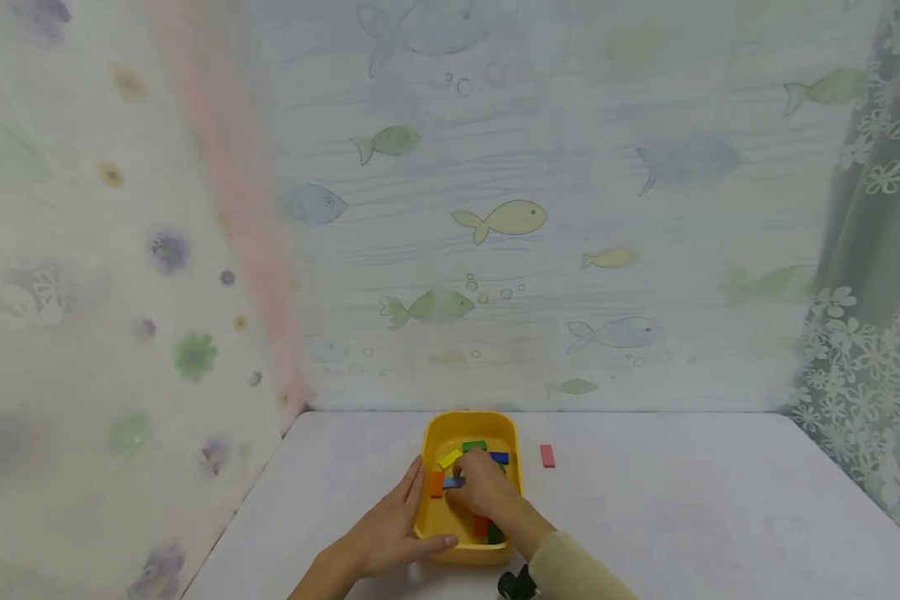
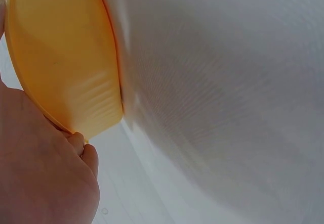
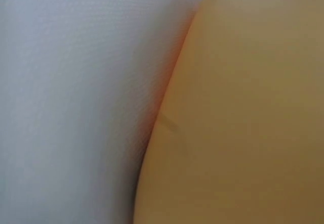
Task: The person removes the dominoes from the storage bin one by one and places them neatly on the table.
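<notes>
A yellow tray [image 1: 438,533] holding several small coloured blocks stands on the table. My right hand [image 1: 483,483] reaches into it, fingers bent, and pinches a blue block [image 1: 453,482] beside an orange block [image 1: 437,484]. A yellow block [image 1: 450,458], a green block [image 1: 474,446] and a dark blue block [image 1: 499,457] lie farther back. Along the tray's left side rests my left hand [image 1: 390,525], fingers mostly straight, thumb at the near rim. The left wrist view shows this hand [image 2: 45,168] against the tray's outer wall [image 2: 71,57]. The right wrist view shows the tray wall [image 3: 243,107] but not the fingers.
A pink block [image 1: 547,456] lies on the white table [image 1: 667,500], right of the tray. Under the right forearm, at the front, is a dark object [image 1: 518,583], partly hidden. A curtain printed with fish [image 1: 510,218] hangs behind the table.
</notes>
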`<state>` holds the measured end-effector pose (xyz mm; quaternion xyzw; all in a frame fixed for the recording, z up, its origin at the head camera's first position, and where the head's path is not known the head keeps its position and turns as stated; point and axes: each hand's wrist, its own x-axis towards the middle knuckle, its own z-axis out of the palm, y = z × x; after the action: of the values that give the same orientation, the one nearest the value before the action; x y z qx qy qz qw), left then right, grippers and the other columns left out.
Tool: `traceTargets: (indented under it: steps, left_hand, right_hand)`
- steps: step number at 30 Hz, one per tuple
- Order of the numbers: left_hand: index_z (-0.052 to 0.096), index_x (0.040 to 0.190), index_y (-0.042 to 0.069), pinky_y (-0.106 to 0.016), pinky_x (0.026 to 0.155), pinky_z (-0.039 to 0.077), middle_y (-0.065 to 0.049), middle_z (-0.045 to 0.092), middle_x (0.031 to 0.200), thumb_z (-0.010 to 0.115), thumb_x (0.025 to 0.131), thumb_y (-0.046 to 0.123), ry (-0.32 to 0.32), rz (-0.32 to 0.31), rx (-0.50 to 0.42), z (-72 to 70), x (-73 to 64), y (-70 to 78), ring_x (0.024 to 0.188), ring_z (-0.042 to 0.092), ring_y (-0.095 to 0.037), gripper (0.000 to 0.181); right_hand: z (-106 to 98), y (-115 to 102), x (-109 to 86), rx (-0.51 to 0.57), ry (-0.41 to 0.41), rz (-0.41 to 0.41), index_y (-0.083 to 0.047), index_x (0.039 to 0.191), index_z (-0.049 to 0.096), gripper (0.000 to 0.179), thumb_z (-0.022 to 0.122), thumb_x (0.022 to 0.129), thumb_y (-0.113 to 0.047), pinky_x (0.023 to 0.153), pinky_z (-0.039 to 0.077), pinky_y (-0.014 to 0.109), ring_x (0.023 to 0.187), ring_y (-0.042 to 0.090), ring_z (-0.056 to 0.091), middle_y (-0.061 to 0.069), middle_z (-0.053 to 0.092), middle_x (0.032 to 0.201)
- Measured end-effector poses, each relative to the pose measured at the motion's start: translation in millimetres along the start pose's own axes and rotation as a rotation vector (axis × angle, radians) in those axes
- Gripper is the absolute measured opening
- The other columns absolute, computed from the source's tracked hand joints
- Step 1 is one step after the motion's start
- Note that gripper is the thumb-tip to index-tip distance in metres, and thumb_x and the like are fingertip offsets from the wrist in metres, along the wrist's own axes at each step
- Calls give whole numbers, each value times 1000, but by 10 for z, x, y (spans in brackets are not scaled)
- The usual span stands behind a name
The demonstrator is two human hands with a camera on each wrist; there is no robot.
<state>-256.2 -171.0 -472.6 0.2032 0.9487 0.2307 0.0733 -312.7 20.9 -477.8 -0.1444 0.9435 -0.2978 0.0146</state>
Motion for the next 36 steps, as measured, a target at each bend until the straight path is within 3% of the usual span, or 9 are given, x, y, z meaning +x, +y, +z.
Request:
traceTargets:
  steps: [5,12,18,26,31,36]
  left_hand:
    - [14,163,1,-57,117,34,-13,6,172,55,89,77,-11,-8,3,-10,-8,14,153,28,-33,114]
    - [13,163,2,-56,117,34,-12,6,172,55,89,77,-6,-10,10,-3,-3,24,153,27,-33,114]
    - [13,163,1,-56,117,34,-13,5,172,56,89,76,2,2,10,5,-11,16,153,27,-33,113]
    - [12,163,2,-56,117,35,-12,4,172,55,89,77,-10,-7,6,3,-22,22,153,27,-32,114]
    - [10,164,2,-57,118,33,-12,3,172,54,89,77,-14,-12,7,2,-23,33,154,25,-32,115]
    - [11,164,2,-55,119,32,-12,2,172,53,90,77,-7,-10,17,8,-22,25,155,22,-31,114]
  right_hand:
    - [-15,0,-22,-26,-27,-63,-8,94,73,20,85,85,-21,92,57,41,87,18,53,4,61,102]
    - [-40,-2,-58,30,-86,-53,-7,100,71,25,84,86,-24,72,59,30,72,15,57,-1,64,88]
    - [-84,10,-91,30,-162,-100,-8,105,73,32,86,84,-29,77,58,30,73,11,58,-5,68,88]
    - [-162,26,-131,110,-304,-143,-5,118,69,40,86,84,-16,78,58,29,75,12,59,-4,65,86]
    - [-152,20,-124,118,-306,-134,-7,109,69,29,84,86,-16,75,57,26,75,14,58,-4,63,83]
    - [-123,0,-105,30,-278,-151,-11,103,69,28,85,85,-25,81,54,26,79,12,53,-6,58,85]
